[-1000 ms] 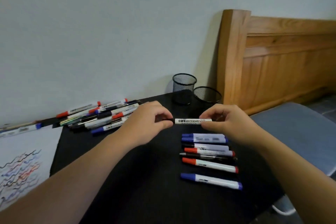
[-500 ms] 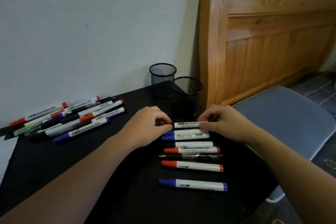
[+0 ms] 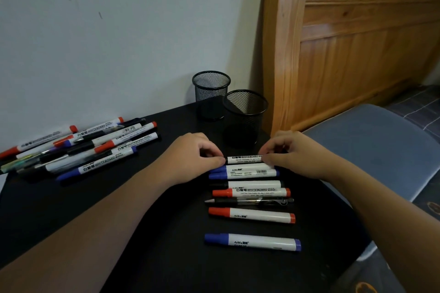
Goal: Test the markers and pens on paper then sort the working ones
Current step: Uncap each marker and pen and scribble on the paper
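Lowered since a second ago, our marker (image 3: 244, 159) now lies at the far end of the row (image 3: 250, 200), just beside the blue-capped ones. Left on the table (image 3: 119, 209) lies the loose pile (image 3: 78, 147). Our left hand (image 3: 190, 157) pinches the marker's cap end; our right hand (image 3: 292, 154) pinches the other. Two mesh cups (image 3: 245, 116) stand behind.

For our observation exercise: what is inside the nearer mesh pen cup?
Through the open rim of the nearer mesh cup, no pens show; only dark mesh. Its very bottom is too dark to tell.
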